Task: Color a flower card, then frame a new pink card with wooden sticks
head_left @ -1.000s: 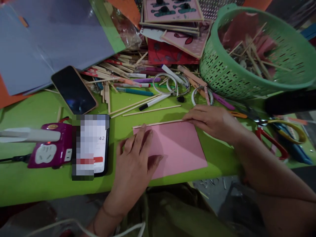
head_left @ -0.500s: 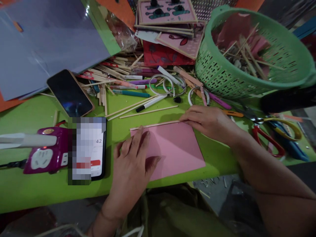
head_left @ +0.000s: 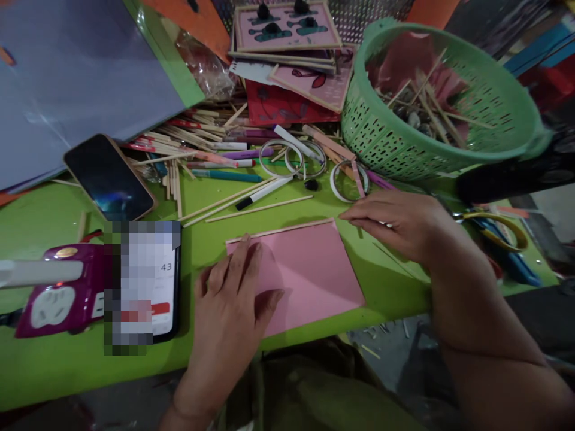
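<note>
A pink sheet of paper (head_left: 309, 269) lies on the green tabletop near its front edge. A thin wooden stick (head_left: 291, 228) runs along the sheet's far edge. My left hand (head_left: 233, 293) rests on the left part of the paper, fingers spread, one fingertip on the stick's left end. Just off the stick's right end, my right hand (head_left: 399, 227) hovers with fingers stretched out towards it. A small shiny bit shows between those fingers; I cannot make out what it is. Beyond the sheet lie another loose stick (head_left: 258, 209) and a black-and-white marker (head_left: 265, 193).
Tape rolls (head_left: 344, 181), markers and bundled sticks (head_left: 179, 134) crowd the back. A green basket (head_left: 395, 143) stands back right, beside stacked framed cards (head_left: 287, 36). Yellow-handled scissors (head_left: 507, 230) lie right. Two phones (head_left: 108, 179) and a purple power strip (head_left: 49, 302) occupy the left.
My right hand has come off the stick's right end and shifted right, covering the orange cutter and part of the scissors. My left hand stays on the paper. The whole view has shifted slightly.
</note>
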The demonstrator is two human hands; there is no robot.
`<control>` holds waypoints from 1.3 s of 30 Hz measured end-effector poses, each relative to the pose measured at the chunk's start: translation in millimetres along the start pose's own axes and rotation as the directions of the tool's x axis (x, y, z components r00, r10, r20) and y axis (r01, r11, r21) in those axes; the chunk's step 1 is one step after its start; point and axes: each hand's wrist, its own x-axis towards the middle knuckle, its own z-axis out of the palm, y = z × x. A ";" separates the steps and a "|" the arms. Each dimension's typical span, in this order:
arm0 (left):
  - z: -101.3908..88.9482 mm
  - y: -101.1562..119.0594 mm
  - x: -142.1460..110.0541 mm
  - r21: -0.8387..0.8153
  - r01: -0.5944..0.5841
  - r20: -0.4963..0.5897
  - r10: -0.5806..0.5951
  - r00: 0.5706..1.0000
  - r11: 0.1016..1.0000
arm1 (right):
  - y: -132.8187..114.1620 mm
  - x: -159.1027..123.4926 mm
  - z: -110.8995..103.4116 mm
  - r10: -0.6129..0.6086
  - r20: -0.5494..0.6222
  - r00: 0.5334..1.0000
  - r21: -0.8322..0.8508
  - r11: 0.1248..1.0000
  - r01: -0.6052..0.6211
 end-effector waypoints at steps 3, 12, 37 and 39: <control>0.1 1.1 0.1 0.011 0.010 0.004 -0.010 1.000 1.000 | 0.0 -7.4 11.7 -0.082 0.011 0.997 0.001 0.997 0.082; -3.3 6.5 0.5 0.007 0.047 0.058 -0.047 0.997 0.999 | -4.3 -15.9 29.2 -0.175 -0.008 0.985 -0.130 0.976 0.173; 3.1 1.7 6.8 0.030 0.038 -0.136 -0.033 0.990 0.999 | 7.3 -5.0 22.5 -0.030 -0.336 0.941 -0.008 1.000 0.030; 1.8 3.1 14.7 0.045 0.017 -0.089 -0.013 0.996 0.999 | 8.1 -4.9 19.2 0.005 -0.347 0.938 0.032 0.999 0.006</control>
